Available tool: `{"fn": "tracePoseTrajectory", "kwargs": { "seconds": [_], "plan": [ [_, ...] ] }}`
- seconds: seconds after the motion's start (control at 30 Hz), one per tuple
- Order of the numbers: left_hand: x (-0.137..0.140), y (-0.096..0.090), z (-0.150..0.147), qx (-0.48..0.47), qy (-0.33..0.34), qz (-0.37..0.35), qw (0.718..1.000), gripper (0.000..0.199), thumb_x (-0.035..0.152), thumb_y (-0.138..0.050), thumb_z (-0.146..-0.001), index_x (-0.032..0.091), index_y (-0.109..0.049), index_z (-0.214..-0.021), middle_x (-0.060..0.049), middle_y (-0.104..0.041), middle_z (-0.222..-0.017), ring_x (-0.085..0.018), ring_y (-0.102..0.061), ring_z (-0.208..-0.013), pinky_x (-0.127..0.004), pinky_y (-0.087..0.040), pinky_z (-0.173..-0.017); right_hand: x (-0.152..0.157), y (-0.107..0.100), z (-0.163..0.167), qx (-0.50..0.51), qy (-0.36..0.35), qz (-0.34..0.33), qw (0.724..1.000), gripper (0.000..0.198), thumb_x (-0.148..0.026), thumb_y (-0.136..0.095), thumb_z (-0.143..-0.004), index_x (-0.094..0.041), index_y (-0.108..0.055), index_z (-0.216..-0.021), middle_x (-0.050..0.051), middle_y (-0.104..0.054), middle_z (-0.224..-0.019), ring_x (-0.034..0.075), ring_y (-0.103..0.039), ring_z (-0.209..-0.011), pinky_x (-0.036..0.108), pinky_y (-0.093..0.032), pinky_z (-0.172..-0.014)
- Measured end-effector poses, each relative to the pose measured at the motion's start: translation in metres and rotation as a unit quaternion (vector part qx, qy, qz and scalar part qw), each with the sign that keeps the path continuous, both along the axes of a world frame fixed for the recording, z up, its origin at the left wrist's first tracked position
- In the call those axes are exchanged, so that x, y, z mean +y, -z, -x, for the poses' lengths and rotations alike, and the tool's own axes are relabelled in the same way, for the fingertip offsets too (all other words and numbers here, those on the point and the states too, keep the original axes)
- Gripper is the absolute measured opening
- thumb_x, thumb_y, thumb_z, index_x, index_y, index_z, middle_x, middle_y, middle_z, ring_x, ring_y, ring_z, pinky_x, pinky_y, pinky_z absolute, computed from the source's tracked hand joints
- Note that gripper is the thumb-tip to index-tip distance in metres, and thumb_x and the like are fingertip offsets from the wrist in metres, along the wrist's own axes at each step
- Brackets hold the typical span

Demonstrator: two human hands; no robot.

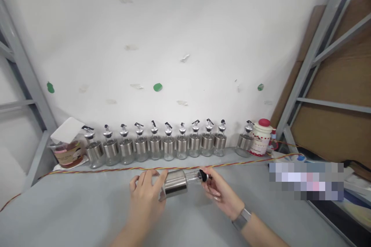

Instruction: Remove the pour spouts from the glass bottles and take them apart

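A glass oil bottle (176, 182) with a brushed metal sleeve lies on its side between my two hands, its neck pointing right. My left hand (147, 191) is wrapped round the base end of the bottle. At the neck, the fingers of my right hand (216, 189) are closed on the black and silver pourer stopper (203, 176). Part of the stopper is hidden by those fingers, so I cannot tell how far it sits in the neck. A metal band is on my right wrist.
A row of similar oil bottles (155, 144) stands along the wall, one (245, 141) apart at the right beside a white and red jar (260, 139). A plastic tub (66, 154) is at the left. A twisted red-yellow wire (116, 169) crosses the grey table (72, 208). Metal frames flank both sides.
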State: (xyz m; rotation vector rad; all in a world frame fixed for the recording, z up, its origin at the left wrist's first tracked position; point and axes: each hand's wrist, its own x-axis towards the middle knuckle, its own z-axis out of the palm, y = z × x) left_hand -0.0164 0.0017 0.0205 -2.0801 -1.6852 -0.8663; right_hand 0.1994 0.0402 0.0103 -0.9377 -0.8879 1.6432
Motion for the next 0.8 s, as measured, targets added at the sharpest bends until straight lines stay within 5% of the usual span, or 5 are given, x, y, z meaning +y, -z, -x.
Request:
{"fn": "tracePoseTrajectory", "kwargs": {
  "seconds": [0.13,0.27,0.5,0.63,0.8],
  "plan": [
    [0.007,0.000,0.007,-0.007,-0.046,-0.013,0.999,0.052,0.002,-0.050,-0.060,0.031,-0.056,-0.102,-0.004,-0.054,-0.096,-0.021,-0.048,-0.091,-0.038,-0.025,-0.083,0.015,0.005,-0.017,-0.021,0.076,-0.037,0.996,0.029,-0.044,-0.054,-0.071,-0.017,-0.048,-0.061,-0.010,-0.036,-0.041,0.002,-0.018,-0.030,0.015,-0.018,-0.030],
    [0.014,0.000,0.010,-0.068,-0.083,0.035,0.994,0.046,0.014,-0.055,-0.061,0.028,-0.055,-0.104,-0.004,-0.054,-0.090,-0.022,-0.050,-0.086,-0.038,-0.028,-0.078,0.023,0.014,-0.018,-0.084,0.109,-0.068,0.988,0.025,-0.037,-0.067,-0.064,-0.017,-0.055,-0.073,-0.008,-0.050,-0.049,0.004,-0.036,-0.035,0.016,-0.028,-0.034],
    [0.018,0.011,0.010,-0.205,-0.045,0.162,0.964,0.047,0.039,-0.058,-0.062,0.027,-0.050,-0.107,-0.002,-0.055,-0.089,-0.025,-0.051,-0.090,-0.040,-0.030,-0.077,0.018,0.030,0.005,-0.194,0.000,-0.094,0.976,0.046,-0.036,-0.071,-0.057,-0.017,-0.058,-0.097,0.002,-0.064,-0.080,0.010,-0.056,-0.043,0.022,-0.039,-0.040],
    [0.017,0.010,0.008,-0.206,-0.029,0.151,0.967,0.044,0.037,-0.059,-0.062,0.027,-0.052,-0.104,-0.003,-0.056,-0.090,-0.025,-0.050,-0.091,-0.041,-0.031,-0.078,0.015,0.020,0.001,-0.216,-0.012,-0.117,0.969,0.036,-0.038,-0.066,-0.064,-0.017,-0.062,-0.092,0.001,-0.063,-0.073,0.011,-0.056,-0.048,0.022,-0.039,-0.044],
    [0.008,0.018,-0.005,-0.237,0.073,0.155,0.956,0.061,0.031,-0.065,-0.056,0.021,-0.042,-0.112,-0.003,-0.057,-0.090,-0.023,-0.052,-0.088,-0.040,-0.033,-0.084,-0.008,0.004,0.014,-0.185,-0.151,-0.185,0.953,0.040,-0.033,-0.069,-0.063,-0.018,-0.061,-0.099,0.004,-0.065,-0.094,0.019,-0.059,-0.081,0.029,-0.045,-0.069]
  ]
}}
